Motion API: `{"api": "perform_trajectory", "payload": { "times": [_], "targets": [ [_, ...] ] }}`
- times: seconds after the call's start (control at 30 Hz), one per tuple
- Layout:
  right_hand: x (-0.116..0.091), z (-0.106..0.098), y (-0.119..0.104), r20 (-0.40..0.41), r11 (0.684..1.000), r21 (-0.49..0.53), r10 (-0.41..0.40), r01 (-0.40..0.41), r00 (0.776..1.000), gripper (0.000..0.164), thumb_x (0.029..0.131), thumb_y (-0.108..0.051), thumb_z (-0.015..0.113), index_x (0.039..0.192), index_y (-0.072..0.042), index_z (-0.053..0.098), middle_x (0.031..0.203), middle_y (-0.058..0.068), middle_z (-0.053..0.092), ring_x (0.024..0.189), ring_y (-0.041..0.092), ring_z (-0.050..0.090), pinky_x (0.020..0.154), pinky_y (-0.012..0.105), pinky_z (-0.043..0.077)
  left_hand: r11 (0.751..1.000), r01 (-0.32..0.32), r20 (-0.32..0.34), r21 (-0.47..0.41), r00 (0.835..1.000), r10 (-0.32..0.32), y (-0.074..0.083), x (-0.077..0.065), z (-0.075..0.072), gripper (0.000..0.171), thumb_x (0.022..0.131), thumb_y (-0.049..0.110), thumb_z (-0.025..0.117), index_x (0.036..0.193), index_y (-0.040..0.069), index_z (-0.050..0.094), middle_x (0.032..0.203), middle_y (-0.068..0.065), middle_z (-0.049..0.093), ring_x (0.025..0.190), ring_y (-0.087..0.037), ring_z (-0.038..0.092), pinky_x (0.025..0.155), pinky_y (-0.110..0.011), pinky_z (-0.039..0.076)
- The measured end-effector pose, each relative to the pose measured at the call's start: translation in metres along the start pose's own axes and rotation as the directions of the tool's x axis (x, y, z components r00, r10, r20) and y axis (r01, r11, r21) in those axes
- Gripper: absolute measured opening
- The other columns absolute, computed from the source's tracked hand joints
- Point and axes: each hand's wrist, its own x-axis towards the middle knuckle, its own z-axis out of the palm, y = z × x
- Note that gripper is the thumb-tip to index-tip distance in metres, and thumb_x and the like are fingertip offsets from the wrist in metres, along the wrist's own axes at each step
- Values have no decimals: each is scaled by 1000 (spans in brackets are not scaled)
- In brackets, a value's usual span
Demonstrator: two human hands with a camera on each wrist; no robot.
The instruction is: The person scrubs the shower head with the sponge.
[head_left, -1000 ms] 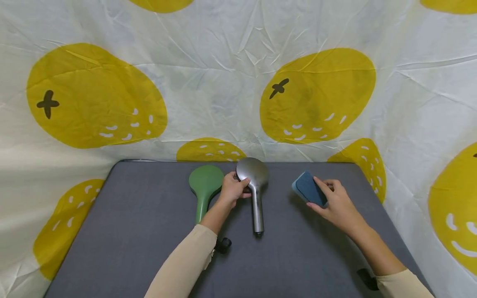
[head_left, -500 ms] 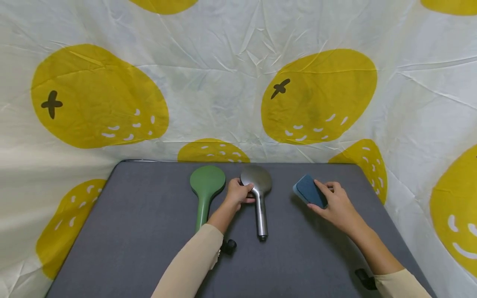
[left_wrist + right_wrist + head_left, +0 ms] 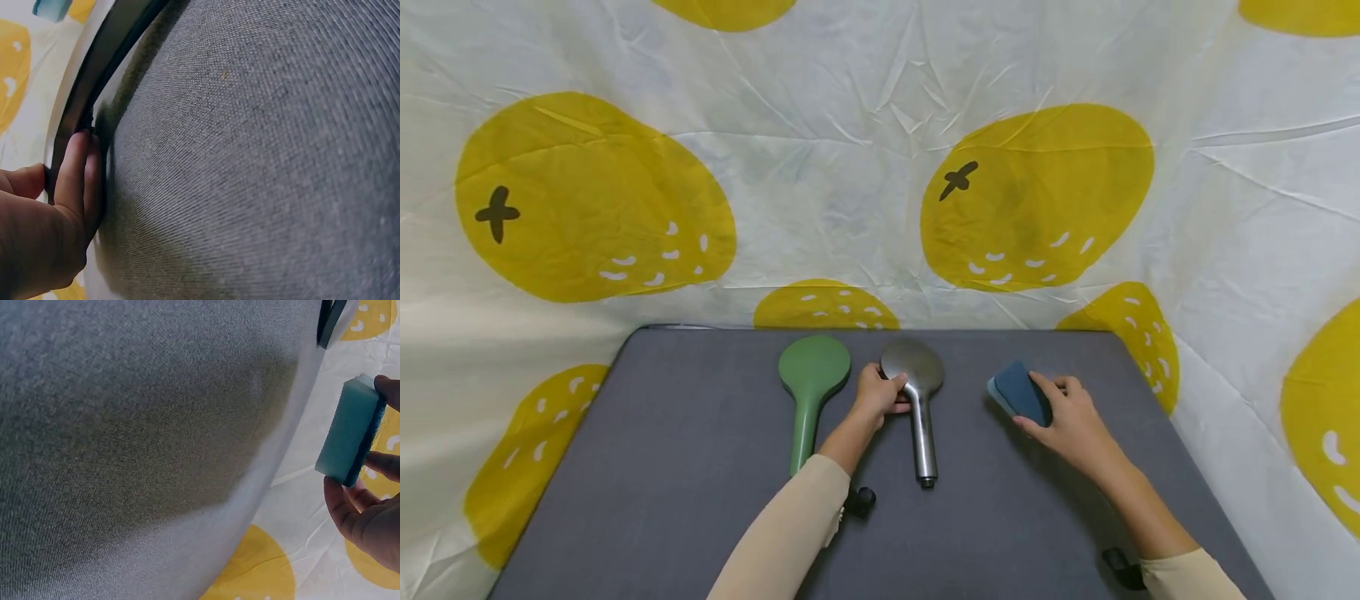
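A silver shower head [image 3: 923,433] lies face down near the middle of the table, its handle toward me. My left hand [image 3: 874,394] pinches it at the neck, thumb on top and fingers underneath; in the left wrist view the fingers [image 3: 74,169] reach under its dark edge. Over the table at the right, my right hand [image 3: 1072,421] holds a blue sponge [image 3: 1021,392] between thumb and fingers. The right wrist view shows the sponge's light foam side [image 3: 350,428] and darker scouring layer, with the fingertips at its ends.
To the left of my left hand lies a green shower head [image 3: 808,392], the end of its handle hidden by my sleeve. The grey table [image 3: 662,467] ends at a cloth backdrop [image 3: 827,200] with yellow fruit prints, behind it and on both sides.
The silver shower head, in my left hand's grip, has come slightly toward me and down to the table. My right hand stays nearly in place, the sponge tilting a little.
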Motion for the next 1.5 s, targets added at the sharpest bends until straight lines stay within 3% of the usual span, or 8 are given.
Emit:
{"api": "perform_trajectory", "payload": {
  "times": [0.23, 0.4, 0.5, 0.6, 0.73, 1.0, 1.3, 1.5],
  "targets": [
    [1, 1, -3, 3, 1000, 16, 8, -8, 1000, 79, 86, -27, 85, 147, 8, 49, 124, 37, 47, 107, 51, 54, 83, 64, 51, 997, 5, -11, 83, 1000, -4, -1, 6, -5, 38, 99, 4, 67, 129, -8, 49, 100, -21, 63, 58, -18, 64, 68, -38, 66],
    [1, -1, -8, -26, 1000, 18, -23, 23, 999, 79, 85, -25, 87, 147, 7, 49, 123, 35, 49, 105, 48, 55, 82, 62, 52, 964, -43, -25, 261, 998, 52, 3, 4, -9, 44, 97, 10, 72, 131, -9, 52, 106, -29, 65, 53, -22, 70, 58, -35, 64],
    [2, -4, -14, -29, 999, 25, -38, 39, 999, 79, 84, -25, 87, 147, 6, 49, 122, 34, 49, 104, 46, 55, 82, 60, 52, 904, -74, -35, 420, 995, 98, 6, 3, -11, 52, 96, 16, 74, 135, -9, 50, 110, -34, 64, 49, -24, 70, 52, -35, 62],
    [3, -5, -18, -27, 998, 33, -46, 47, 999, 79, 84, -24, 87, 147, 6, 49, 122, 33, 49, 103, 46, 55, 82, 60, 52, 816, -104, -25, 569, 989, 144, 10, 1, -14, 63, 97, 22, 74, 142, -10, 46, 120, -39, 62, 48, -24, 69, 48, -34, 60],
    [4, -8, -22, -43, 998, 36, -52, 54, 998, 79, 84, -23, 87, 147, 6, 50, 123, 33, 49, 104, 46, 55, 83, 60, 52, 734, -147, 13, 663, 983, 185, 18, -2, -21, 70, 98, 28, 72, 147, -11, 40, 128, -39, 61, 51, -24, 70, 52, -30, 59],
    [5, -10, -34, -51, 996, 49, -72, 74, 996, 78, 84, -23, 87, 147, 4, 50, 124, 31, 48, 104, 44, 55, 82, 58, 53, 771, -233, 79, 593, 969, 233, 32, -10, -40, 62, 100, 25, 69, 145, -9, 44, 98, -24, 72, 49, -19, 68, 52, -32, 60],
    [12, -5, -49, -24, 995, 76, -66, 67, 998, 77, 87, -24, 85, 150, 0, 48, 128, 29, 46, 103, 42, 57, 82, 56, 55, 695, -323, 102, 643, 935, 340, 44, -28, -65, 44, 99, 26, 69, 132, -2, 61, 97, -13, 69, 62, -17, 65, 59, -30, 55],
    [21, -1, -64, -1, 991, 116, -70, 69, 998, 76, 88, -25, 83, 151, -2, 47, 131, 28, 46, 105, 41, 58, 84, 56, 55, 691, -316, 49, 650, 925, 377, 56, -40, -90, 34, 100, 27, 67, 126, 4, 67, 100, -10, 70, 67, -18, 63, 58, -33, 54]
  ]
}}
